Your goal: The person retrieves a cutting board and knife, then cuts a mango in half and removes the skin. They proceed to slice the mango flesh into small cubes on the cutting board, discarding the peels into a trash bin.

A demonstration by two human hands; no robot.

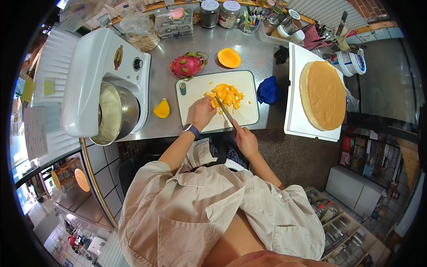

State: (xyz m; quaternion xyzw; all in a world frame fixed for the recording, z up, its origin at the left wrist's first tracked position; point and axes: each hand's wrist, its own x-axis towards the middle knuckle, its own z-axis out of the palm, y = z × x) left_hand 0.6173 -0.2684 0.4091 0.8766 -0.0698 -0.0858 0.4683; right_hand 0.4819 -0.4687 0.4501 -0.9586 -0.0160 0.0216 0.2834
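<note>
A knife [225, 112] with a narrow blade is gripped in my right hand [247, 141] near the front edge of the cutting board [192, 103]. Its blade slants up and left into a heap of diced mango [229, 95]. My left hand [203, 112] has curled fingers holding mango at the left of the heap, close to the blade tip; the fingers partly hide what they hold. The board is cream with a dark green rim. Beyond it lie a red dragon fruit [187, 65] and a cut mango half [229, 58]. A mango wedge [161, 109] rests left of the board.
A white stand mixer [103, 66] with a steel bowl [125, 111] stands at left. A blue cloth [269, 90] lies right of the board. Farther right, a round cake layer [323, 95] sits on a white board [293, 110]. Jars [209, 14] and tubs line the back.
</note>
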